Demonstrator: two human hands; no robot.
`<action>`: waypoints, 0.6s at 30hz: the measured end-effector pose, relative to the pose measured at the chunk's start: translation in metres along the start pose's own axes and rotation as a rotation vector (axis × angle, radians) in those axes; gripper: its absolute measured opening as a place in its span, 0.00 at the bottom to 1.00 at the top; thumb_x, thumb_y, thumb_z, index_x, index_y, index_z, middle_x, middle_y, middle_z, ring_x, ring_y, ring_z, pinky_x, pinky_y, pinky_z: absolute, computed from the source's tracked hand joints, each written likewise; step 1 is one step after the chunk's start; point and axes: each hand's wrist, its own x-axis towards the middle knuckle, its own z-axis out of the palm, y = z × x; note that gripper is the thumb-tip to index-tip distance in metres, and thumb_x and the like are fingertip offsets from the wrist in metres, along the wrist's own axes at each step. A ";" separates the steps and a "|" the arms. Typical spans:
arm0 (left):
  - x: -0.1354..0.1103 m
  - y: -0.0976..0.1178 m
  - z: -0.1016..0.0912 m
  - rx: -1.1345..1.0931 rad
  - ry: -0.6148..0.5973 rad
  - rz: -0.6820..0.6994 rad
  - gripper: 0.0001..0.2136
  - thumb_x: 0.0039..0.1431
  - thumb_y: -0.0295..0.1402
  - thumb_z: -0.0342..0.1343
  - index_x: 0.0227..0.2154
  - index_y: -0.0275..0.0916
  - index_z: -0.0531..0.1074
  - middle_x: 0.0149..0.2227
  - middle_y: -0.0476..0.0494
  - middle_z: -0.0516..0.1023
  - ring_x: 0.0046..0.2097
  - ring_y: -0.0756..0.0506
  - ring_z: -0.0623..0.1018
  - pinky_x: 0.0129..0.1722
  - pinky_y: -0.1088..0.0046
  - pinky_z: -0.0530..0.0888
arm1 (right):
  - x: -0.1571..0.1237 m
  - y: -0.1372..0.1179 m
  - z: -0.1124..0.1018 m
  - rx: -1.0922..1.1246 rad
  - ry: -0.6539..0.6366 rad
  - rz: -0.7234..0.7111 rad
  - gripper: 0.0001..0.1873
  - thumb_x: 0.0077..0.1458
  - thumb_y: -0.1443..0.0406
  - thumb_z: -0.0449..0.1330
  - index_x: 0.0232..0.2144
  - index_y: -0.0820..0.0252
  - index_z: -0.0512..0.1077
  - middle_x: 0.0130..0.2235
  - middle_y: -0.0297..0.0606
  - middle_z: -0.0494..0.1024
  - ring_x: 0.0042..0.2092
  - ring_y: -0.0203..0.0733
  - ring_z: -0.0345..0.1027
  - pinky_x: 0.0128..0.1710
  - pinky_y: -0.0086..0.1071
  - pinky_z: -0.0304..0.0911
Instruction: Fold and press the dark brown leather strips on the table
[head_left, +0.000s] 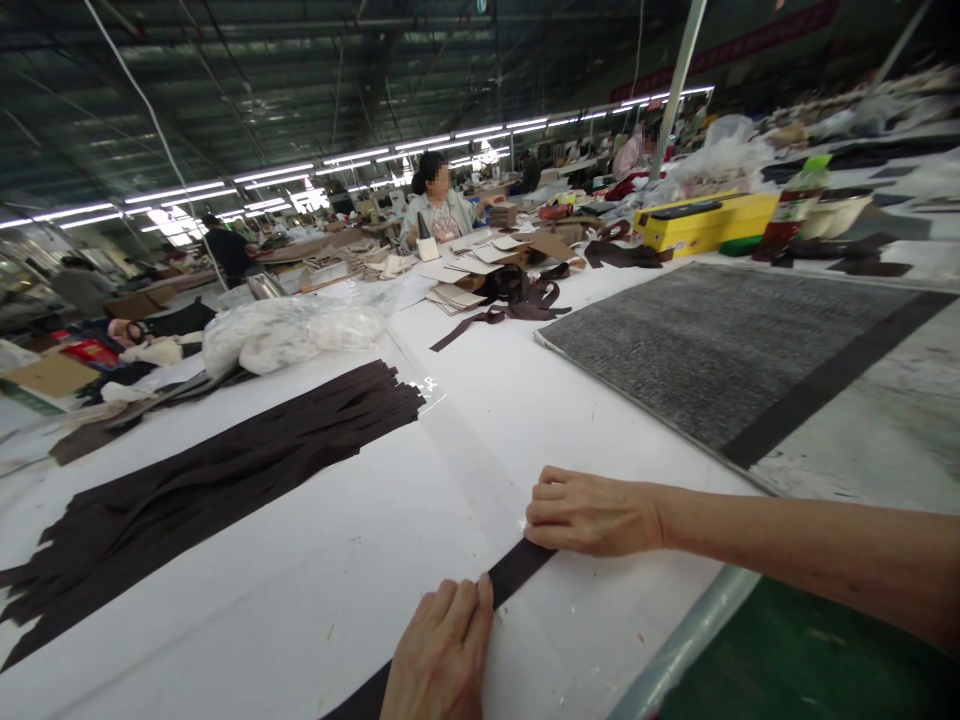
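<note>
A dark brown fabric strip [519, 572] lies on the white table in front of me. My right hand [592, 512] is closed at its far end, fingers curled and thumb hidden beneath. My left hand [444, 650] grips the strip nearer to me, its fingers together on the edge. Between my hands the strip lies straight; its near part runs out past my left hand at the bottom of the view. To the left is a thick pile of similar dark strips [225, 480], spread lengthwise.
A grey textured panel [697, 350] with a dark band lies at right. Beyond are a yellow box [679, 225], a bottle [791, 208], stacked card pieces [469, 275] and clear plastic bags [292, 330]. A co-worker [439, 205] sits across the table, whose metal edge [686, 640] is near my right forearm.
</note>
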 end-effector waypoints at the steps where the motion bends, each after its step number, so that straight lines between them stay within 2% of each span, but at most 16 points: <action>1: 0.002 0.000 -0.001 0.005 -0.017 0.015 0.27 0.48 0.14 0.47 0.54 0.28 0.62 0.39 0.41 0.72 0.38 0.44 0.70 0.37 0.69 0.71 | -0.002 0.000 -0.001 -0.004 0.001 0.003 0.13 0.66 0.72 0.44 0.36 0.63 0.68 0.33 0.39 0.69 0.35 0.40 0.60 0.41 0.36 0.53; 4: 0.008 0.002 -0.005 0.035 -0.050 -0.001 0.30 0.46 0.14 0.47 0.56 0.28 0.60 0.38 0.42 0.73 0.38 0.43 0.70 0.37 0.68 0.72 | -0.007 0.001 -0.002 0.003 0.010 0.017 0.12 0.66 0.72 0.45 0.38 0.63 0.68 0.33 0.40 0.69 0.36 0.41 0.60 0.42 0.36 0.53; 7: 0.016 0.009 -0.008 0.063 -0.062 -0.049 0.32 0.47 0.14 0.47 0.59 0.32 0.58 0.41 0.43 0.73 0.38 0.43 0.70 0.37 0.67 0.71 | -0.011 0.000 -0.001 0.041 0.045 0.054 0.12 0.65 0.73 0.45 0.40 0.63 0.67 0.33 0.39 0.69 0.36 0.41 0.60 0.43 0.36 0.52; 12: 0.023 0.016 -0.011 0.086 -0.047 -0.097 0.33 0.47 0.14 0.48 0.59 0.36 0.60 0.40 0.46 0.73 0.38 0.44 0.70 0.36 0.68 0.70 | -0.011 0.000 0.002 0.153 0.075 0.169 0.11 0.61 0.73 0.48 0.42 0.62 0.67 0.34 0.38 0.70 0.37 0.40 0.61 0.42 0.35 0.52; 18: 0.025 0.018 -0.012 0.089 -0.040 -0.115 0.31 0.48 0.15 0.49 0.57 0.40 0.63 0.40 0.47 0.73 0.38 0.44 0.70 0.36 0.68 0.68 | -0.012 0.005 0.001 0.123 0.043 0.121 0.12 0.64 0.73 0.45 0.40 0.62 0.68 0.35 0.39 0.71 0.38 0.40 0.61 0.41 0.34 0.52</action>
